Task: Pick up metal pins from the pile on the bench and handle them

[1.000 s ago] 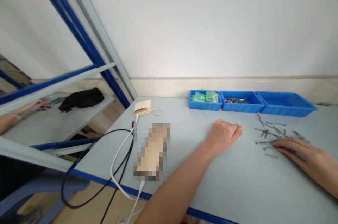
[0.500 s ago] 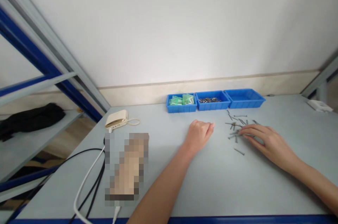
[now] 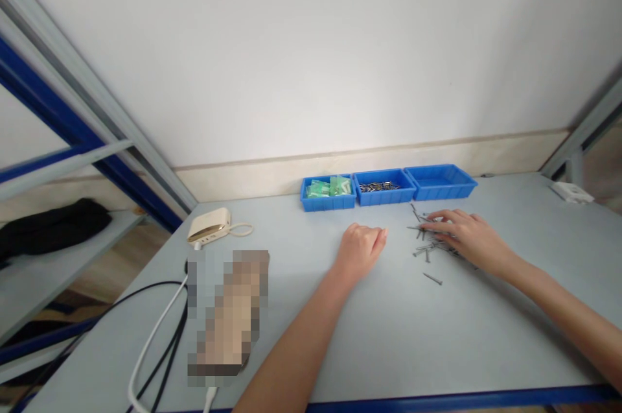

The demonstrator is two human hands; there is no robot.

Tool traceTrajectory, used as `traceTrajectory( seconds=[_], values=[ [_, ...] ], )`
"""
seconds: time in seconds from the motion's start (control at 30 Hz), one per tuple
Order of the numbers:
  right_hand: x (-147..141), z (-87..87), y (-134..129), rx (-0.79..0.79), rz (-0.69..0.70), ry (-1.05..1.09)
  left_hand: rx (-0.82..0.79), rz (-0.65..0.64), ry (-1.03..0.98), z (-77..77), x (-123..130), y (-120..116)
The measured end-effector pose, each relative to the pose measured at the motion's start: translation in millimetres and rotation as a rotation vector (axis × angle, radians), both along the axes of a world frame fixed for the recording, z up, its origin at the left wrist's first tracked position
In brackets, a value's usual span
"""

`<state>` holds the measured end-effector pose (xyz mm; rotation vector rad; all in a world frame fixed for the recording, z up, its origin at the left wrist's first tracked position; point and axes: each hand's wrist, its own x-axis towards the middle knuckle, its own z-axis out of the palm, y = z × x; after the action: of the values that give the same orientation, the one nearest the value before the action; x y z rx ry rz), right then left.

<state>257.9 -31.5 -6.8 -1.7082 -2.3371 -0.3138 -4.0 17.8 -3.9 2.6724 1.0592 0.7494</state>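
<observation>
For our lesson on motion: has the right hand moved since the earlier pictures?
Yes. Judged against the rightmost blue tray, the right hand has moved forward, its fingers now nearer the tray.

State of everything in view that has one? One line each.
Left hand: curled, on tabletop
Right hand: fingers bent, at loose fasteners; grip unclear
Loose fasteners: scattered
Left blue bin: open, holds green packets
Middle blue bin: open, part-filled with fasteners
Right blue bin: open, nothing visible inside
Power bank: cable plugged in
Black cloth: crumpled
</observation>
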Motion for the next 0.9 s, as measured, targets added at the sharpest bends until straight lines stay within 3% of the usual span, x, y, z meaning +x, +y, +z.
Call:
traceTrajectory(
  seconds=[0.2,0.37,0.47,0.57,0.7,0.9],
  values=[
    [-10,3.3,14,-0.001,0.090,-0.020,0.008,-0.005,0.042,3.7,0,-4],
    [12,-18.7,27,0.030,0.087,0.106,0.067,0.001,0.102,1.0,2,-5],
    [30,-35.1,41,-0.082,0.100,0.199,0.092,0.004,0.114,-2.0,3,-4],
    [37,-39.8,52,-0.198,0.065,0.241,0.109,-0.001,0.119,-4.1,4,-4],
    [23,-23.3,53,-0.224,0.029,0.266,0.094,-0.008,0.118,-4.2,4,-4],
    [-36,18.1,40,-0.203,0.036,0.477,0.080,0.000,-0.075,-0.2,3,-6]
  ],
)
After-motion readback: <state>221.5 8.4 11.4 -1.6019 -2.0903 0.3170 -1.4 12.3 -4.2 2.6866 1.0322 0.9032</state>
